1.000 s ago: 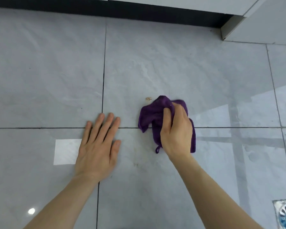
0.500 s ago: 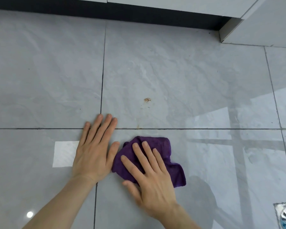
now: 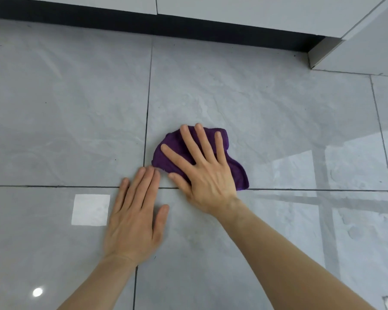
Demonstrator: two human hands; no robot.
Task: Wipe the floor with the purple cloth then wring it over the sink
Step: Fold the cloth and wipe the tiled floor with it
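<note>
Since half a second ago, my right hand (image 3: 207,175) pushed the purple cloth (image 3: 236,170) toward 12 o'clock, probably over the brown spot. Fingers (image 3: 189,143) splayed, pressing it onto the floor (image 3: 278,108); left hand (image 3: 133,218) flat, bracing. Best: even pressure, overlapping strokes.

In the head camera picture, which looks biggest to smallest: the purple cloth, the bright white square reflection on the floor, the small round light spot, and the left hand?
1. Left hand, though it lies nearer the camera.
2. Purple cloth, partly hidden under the right hand, so these two are unsure.
3. White square reflection.
4. Round light spot.
</note>
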